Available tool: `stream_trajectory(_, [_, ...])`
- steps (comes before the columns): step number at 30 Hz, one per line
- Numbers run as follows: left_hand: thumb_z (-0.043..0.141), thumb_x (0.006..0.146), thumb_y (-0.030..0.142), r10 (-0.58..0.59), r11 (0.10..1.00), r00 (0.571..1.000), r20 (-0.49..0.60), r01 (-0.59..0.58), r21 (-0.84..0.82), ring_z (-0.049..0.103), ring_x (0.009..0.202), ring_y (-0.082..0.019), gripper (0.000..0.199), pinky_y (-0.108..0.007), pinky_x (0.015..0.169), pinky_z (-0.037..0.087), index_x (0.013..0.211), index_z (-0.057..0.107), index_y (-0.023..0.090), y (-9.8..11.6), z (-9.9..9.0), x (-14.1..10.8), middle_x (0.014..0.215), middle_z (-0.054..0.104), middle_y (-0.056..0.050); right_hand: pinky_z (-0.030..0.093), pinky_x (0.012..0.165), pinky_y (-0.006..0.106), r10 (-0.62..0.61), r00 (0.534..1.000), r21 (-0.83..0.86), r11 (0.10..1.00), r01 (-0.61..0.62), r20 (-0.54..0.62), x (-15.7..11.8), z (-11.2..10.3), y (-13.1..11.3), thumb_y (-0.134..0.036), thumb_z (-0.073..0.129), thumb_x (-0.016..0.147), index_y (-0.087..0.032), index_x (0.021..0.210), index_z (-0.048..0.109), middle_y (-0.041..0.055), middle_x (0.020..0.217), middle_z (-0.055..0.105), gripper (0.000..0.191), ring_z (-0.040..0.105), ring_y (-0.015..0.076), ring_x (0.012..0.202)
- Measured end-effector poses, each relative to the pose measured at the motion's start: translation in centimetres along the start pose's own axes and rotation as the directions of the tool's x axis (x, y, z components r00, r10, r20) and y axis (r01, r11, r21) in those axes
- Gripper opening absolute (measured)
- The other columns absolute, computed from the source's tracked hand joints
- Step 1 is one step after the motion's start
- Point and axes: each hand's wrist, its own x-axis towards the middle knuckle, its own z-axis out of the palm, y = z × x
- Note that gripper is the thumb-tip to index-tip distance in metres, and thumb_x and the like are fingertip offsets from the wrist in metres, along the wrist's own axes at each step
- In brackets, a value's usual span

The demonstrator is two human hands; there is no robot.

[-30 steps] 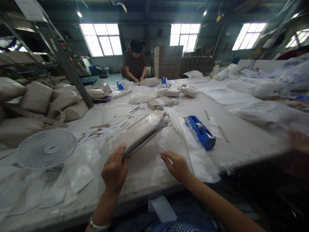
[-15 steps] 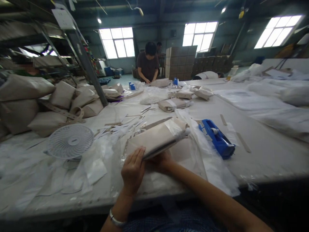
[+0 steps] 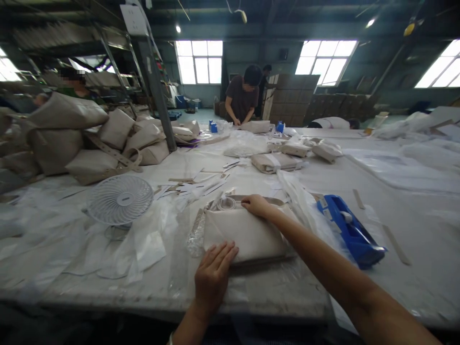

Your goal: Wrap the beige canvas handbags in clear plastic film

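Observation:
A beige handbag (image 3: 244,232) lies folded flat on the table in front of me, a coiled pale strap (image 3: 226,203) at its far edge. Clear plastic wrap (image 3: 197,237) sticks out on its left side. My left hand (image 3: 214,270) rests on the bag's near left corner, fingers stretched out. Reaching over from the right, my right hand (image 3: 257,206) has its fingers closed on the far edge, beside the strap. Part of that grip is hidden behind the hand. Right of the bag stands a blue tape dispenser (image 3: 350,232).
A white fan (image 3: 120,199) stands at left among loose plastic sheets. Paper slips (image 3: 197,187) lie beyond the bag. Wrapped bags (image 3: 275,163) are farther back, and piled bags (image 3: 57,148) at left adjoin a metal post (image 3: 158,91). A co-worker (image 3: 242,96) bends over the far side.
The bag has gone from tilted up in both hands to lying flat. My right hand has moved from beneath it to its far edge, and the left hand has flattened onto it. The view has shifted left.

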Motion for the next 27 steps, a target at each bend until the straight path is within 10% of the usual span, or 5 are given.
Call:
stream_trajectory(9, [0.045,0.092,-0.001,-0.021,1.000,0.999,-0.047,0.021,-0.002,0.064,0.116,-0.016,0.045,-0.035,0.102,0.049,0.124,0.064,0.025,0.0,0.5,0.2,0.124,0.069,0.004,0.050,0.087,0.029,0.018,0.983,-0.135,0.991,0.008,0.185,6.7,3.4,-1.4,-0.030,0.072,0.080,-0.018,0.115,0.075,0.0134,0.116,0.073,0.037,0.068,0.0295,0.107])
stream_trajectory(27, [0.043,0.097,0.007,-0.025,1.000,0.998,-0.050,0.026,0.012,0.065,0.114,-0.016,0.038,-0.036,0.098,0.051,0.122,0.064,0.025,0.2,0.2,0.2,0.124,0.069,0.006,0.052,0.090,0.035,0.038,0.986,-0.128,0.992,-0.017,0.161,5.7,3.6,-0.3,-0.033,0.071,0.086,-0.018,0.100,0.075,0.0060,0.102,0.076,0.020,0.070,0.0219,0.096])
